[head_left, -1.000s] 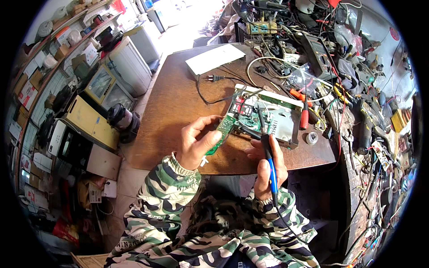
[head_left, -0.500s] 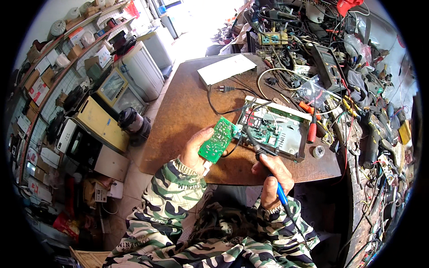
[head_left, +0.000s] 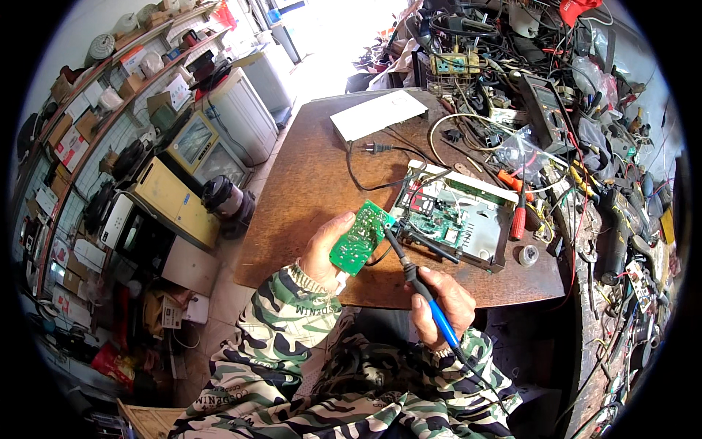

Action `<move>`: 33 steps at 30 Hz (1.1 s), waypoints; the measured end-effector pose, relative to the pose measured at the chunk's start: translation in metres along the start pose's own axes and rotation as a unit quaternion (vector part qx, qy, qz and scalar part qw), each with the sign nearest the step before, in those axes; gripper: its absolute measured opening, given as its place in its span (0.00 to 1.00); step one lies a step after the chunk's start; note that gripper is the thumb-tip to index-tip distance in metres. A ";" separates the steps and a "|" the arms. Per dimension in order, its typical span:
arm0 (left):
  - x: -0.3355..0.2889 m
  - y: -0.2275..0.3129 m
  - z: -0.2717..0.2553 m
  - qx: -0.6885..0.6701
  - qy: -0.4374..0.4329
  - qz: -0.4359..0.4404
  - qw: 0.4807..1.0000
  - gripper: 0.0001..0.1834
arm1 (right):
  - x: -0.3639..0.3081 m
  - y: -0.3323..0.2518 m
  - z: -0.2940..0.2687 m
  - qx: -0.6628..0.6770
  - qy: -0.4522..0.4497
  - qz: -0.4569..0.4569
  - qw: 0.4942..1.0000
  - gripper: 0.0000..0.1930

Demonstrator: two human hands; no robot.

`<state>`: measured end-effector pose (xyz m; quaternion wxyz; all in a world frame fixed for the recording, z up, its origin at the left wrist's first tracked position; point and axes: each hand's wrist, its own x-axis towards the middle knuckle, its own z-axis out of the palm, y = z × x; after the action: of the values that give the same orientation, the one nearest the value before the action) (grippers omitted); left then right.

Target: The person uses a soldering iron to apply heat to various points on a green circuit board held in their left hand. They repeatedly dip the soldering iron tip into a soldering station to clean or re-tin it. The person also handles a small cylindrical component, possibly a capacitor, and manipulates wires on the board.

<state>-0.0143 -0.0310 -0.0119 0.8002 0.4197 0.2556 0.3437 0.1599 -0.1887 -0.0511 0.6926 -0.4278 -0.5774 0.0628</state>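
My left hand (head_left: 325, 245) grips a green circuit board (head_left: 360, 238) by its left edge, solder side up, tilted above the table's front part. A blue-handled soldering iron (head_left: 436, 313) lies in my right hand (head_left: 447, 301), held like a pen. Its tip points up and left to the board's right edge; whether it touches I cannot tell. Behind them an opened metal device case (head_left: 482, 219) holds another green board (head_left: 431, 222) and wires. A dark cable runs from the case past the held board.
The brown wooden table (head_left: 292, 197) bears a white metal cover (head_left: 379, 115), a black power plug (head_left: 376, 148) and a small round tin (head_left: 528, 254). To the right, a red-handled screwdriver (head_left: 518, 219) and a multimeter (head_left: 545, 110) sit among heaped cables and tools.
The soldering iron's tip has come up to the board's right edge, and more of its blue handle shows. My left hand keeps the board, nearly unmoved. The whole view has shifted slightly.
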 end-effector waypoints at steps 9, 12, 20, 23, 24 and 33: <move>0.001 0.001 0.004 0.007 0.019 -0.009 1.000 0.21 | 0.002 0.001 0.003 -0.036 -0.011 -0.057 0.998 0.22; -0.001 -0.001 0.008 0.019 0.051 -0.005 0.999 0.19 | 0.001 0.002 0.004 -0.055 -0.018 -0.062 0.996 0.23; -0.001 0.000 0.002 0.019 0.014 -0.013 1.000 0.23 | 0.001 0.001 0.006 -0.080 -0.022 -0.071 0.994 0.23; -0.001 0.000 0.002 0.002 0.012 -0.020 1.000 0.22 | 0.001 0.000 0.006 -0.081 -0.023 -0.068 0.994 0.23; -0.001 0.000 0.002 0.004 0.011 -0.018 1.000 0.21 | 0.002 0.000 0.007 -0.080 -0.022 -0.067 0.994 0.23; 0.002 -0.006 0.001 0.024 0.033 0.028 0.999 0.18 | 0.003 -0.003 0.006 -0.088 -0.027 -0.065 0.994 0.22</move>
<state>-0.0100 -0.0322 -0.0169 0.7711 0.4339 0.2784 0.3736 0.1545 -0.1856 -0.0467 0.6387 -0.4468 -0.6261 -0.0224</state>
